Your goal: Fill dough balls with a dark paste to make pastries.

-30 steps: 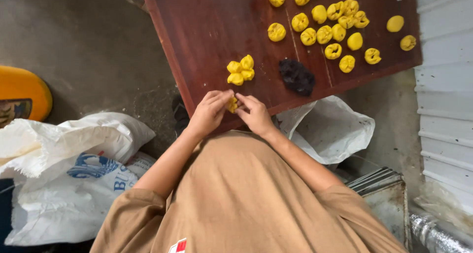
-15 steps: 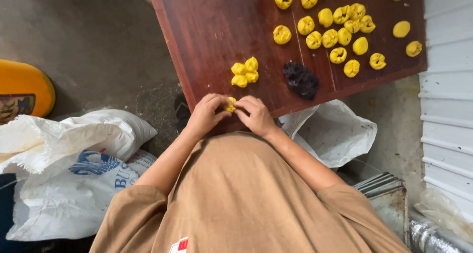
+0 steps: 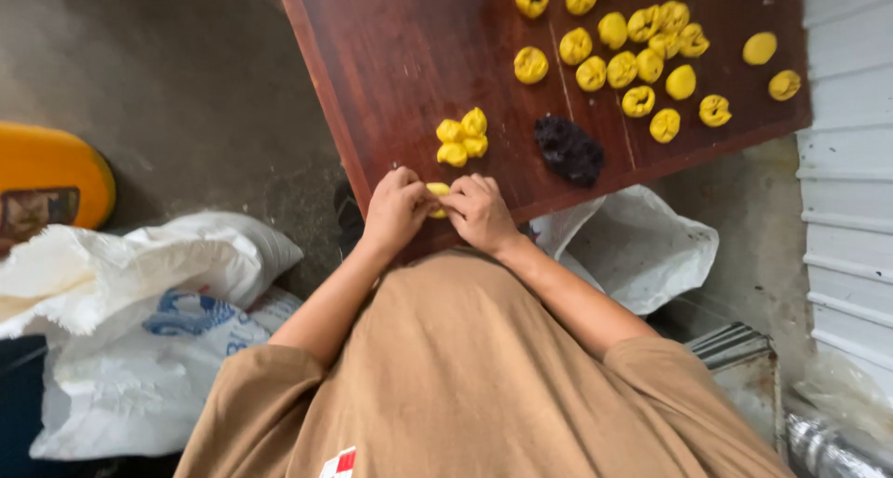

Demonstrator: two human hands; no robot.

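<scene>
At the near edge of a dark wooden table [image 3: 400,59], the left hand [image 3: 395,210] and right hand [image 3: 479,213] meet, pinching one yellow dough piece [image 3: 436,192] between them. Other dough pieces [image 3: 642,46] and a dark lump [image 3: 569,149] lie farther out; white sacks [image 3: 139,329] sit on the concrete floor [image 3: 177,78].

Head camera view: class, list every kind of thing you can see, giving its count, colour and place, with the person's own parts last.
Wooden board: one, dark reddish-brown, top centre.
Small dough cluster: four pieces, yellow, near the board's front edge.
Scattered dough pieces: roughly twenty, yellow, board's far right.
Dark filling lump: one, blackish, right of the cluster.
White sacks: several, floor, left.
White bag: one, under the board's right end.
Orange object: one, far left.
Dough piece: one, yellow, pinched between both hands.
Left hand, right hand: at the board's front edge.
</scene>
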